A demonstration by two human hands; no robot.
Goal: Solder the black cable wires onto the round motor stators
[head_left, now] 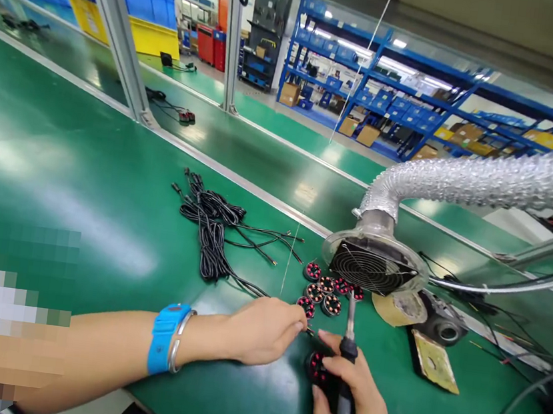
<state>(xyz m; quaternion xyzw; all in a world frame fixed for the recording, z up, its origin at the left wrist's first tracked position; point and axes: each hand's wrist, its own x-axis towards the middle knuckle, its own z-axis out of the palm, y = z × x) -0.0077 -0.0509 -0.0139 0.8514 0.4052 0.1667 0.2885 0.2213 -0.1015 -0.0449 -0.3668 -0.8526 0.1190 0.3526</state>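
My left hand (264, 332), with a blue strap and a metal bangle at the wrist, pinches the end of a black cable (310, 332). The bared tip points toward my right hand (365, 409). That hand has a soldering iron (344, 403) held upright along it, tip away from me. Its thumb and fingers also close around a round black part with red spots (316, 368) on the bench. Beyond my hands lies a cluster of similar round parts (315, 293), some with red and some with copper-coloured spots. Coiled black cables (213, 250) lie left of them.
A fume extractor hood (373, 266) on a silver flexible duct (461, 182) hangs over the right side. Beneath it are a roll of tape (402, 308), a soldering iron stand (443, 327) and a yellowish sponge tray (436, 364). A metal post (119, 33) rises at the bench's back edge.
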